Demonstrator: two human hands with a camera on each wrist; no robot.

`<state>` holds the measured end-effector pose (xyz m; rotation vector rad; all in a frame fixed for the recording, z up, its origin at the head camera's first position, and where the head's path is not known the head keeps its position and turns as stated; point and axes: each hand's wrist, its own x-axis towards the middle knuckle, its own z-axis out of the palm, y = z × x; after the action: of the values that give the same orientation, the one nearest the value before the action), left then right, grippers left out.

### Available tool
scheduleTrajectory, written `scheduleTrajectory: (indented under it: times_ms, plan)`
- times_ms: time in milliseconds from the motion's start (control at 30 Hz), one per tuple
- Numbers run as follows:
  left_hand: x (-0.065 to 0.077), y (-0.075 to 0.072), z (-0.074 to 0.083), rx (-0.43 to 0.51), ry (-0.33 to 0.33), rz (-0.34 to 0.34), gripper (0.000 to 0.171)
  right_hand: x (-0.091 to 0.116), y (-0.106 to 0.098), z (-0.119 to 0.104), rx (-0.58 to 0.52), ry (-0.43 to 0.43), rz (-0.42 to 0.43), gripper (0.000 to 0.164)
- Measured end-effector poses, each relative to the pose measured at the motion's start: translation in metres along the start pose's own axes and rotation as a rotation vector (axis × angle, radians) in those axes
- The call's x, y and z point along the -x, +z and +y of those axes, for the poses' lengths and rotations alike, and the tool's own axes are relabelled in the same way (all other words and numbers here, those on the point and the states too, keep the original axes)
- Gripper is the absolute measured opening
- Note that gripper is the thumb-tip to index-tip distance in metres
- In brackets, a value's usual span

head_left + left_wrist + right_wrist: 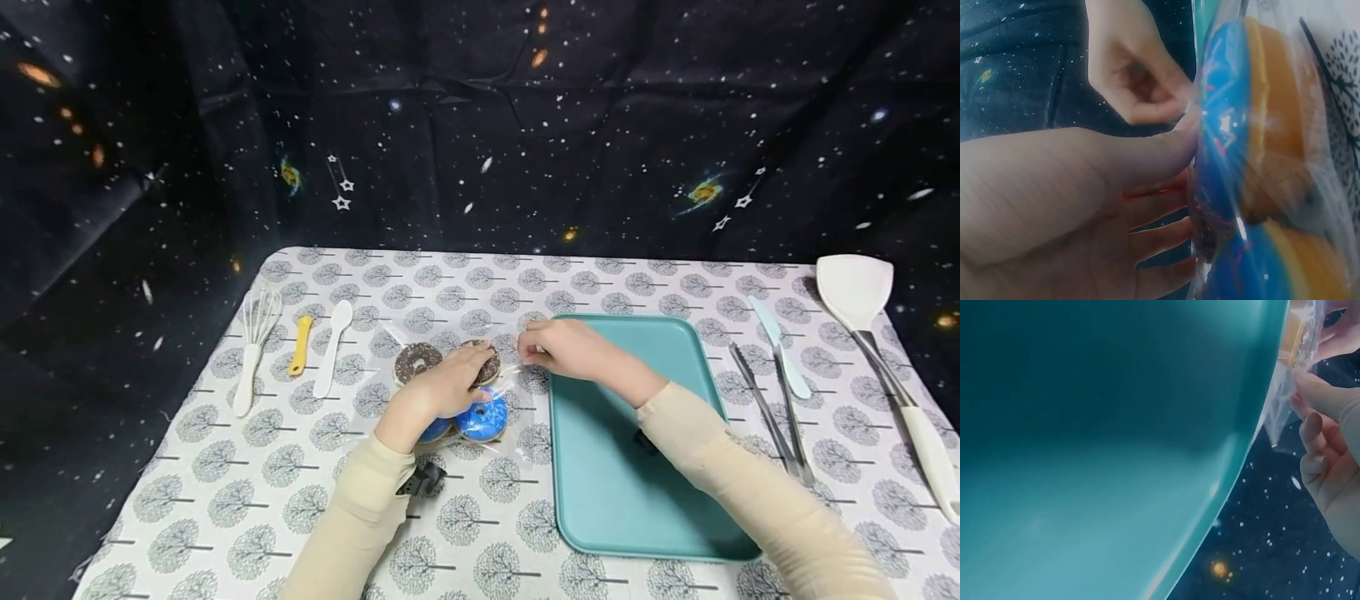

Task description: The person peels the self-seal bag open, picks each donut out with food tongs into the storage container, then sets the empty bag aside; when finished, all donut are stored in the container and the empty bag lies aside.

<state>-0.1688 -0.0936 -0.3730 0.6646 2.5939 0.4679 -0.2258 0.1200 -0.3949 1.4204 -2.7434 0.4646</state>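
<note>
A clear plastic bag (386, 342) of doughnuts lies flat on the table. Inside are two chocolate doughnuts (417, 362) with sprinkles and two blue ones (482, 417), partly covered by my left hand (448, 385). That hand rests over the bag with its fingers extended; in the left wrist view its thumb (1166, 147) touches the plastic beside a blue doughnut (1229, 119). My right hand (566, 347) is at the bag's right edge, above the teal tray's left rim. In the right wrist view its thumb and forefinger pinch the plastic (1280, 409).
Under my right forearm lies the teal tray (600, 500). A whisk (251, 350), a yellow-handled tool (301, 346) and a white spoon (333, 350) are at left. Tongs (772, 408), a pale blue knife (780, 346) and a white spatula (855, 292) lie at right.
</note>
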Motion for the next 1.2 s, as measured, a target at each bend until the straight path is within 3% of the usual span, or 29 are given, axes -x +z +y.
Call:
scheduleTrajectory:
  times_ms: [667,900,1000,1200]
  plan:
    - [-0.002,0.000,-0.003,0.028,-0.001,-0.009,0.068,0.025,-0.002,0.010,0.032,-0.044,0.063,0.011]
    - [0.000,0.000,-0.002,0.018,-0.018,-0.005,0.069,0.019,-0.004,0.001,0.070,0.012,0.003,0.034]
    - [0.001,0.000,-0.001,0.014,-0.025,-0.007,0.070,0.016,-0.001,-0.003,0.084,-0.027,0.004,0.033]
    - [0.000,0.000,0.000,0.006,-0.027,-0.010,0.070,0.011,0.008,-0.017,0.102,-0.152,0.028,0.014]
